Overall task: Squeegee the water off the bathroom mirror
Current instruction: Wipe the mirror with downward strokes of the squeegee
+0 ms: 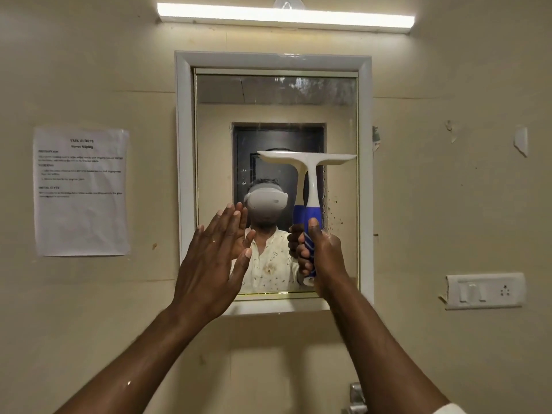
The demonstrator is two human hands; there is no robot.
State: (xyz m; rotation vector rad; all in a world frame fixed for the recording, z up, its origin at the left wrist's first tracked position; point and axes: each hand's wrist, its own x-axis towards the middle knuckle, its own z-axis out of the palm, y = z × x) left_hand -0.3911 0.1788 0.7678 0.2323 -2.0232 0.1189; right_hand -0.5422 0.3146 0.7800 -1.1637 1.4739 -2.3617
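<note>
A white-framed mirror [365,121] hangs on the beige wall, its glass [215,144] streaked with water near the top. My right hand [324,255] grips the blue-and-white handle of a white squeegee [310,174]. Its blade lies level across the right half of the glass at mid-height. My left hand [212,261] is raised flat, fingers together and pointing up, at the mirror's lower left corner; I cannot tell whether it touches the glass. Dark specks dot the glass right of the handle.
A printed paper sheet [82,191] is stuck to the wall left of the mirror. A white switch plate [485,291] sits at lower right. A tube light [285,17] glows above. A metal tap [357,397] shows at the bottom edge.
</note>
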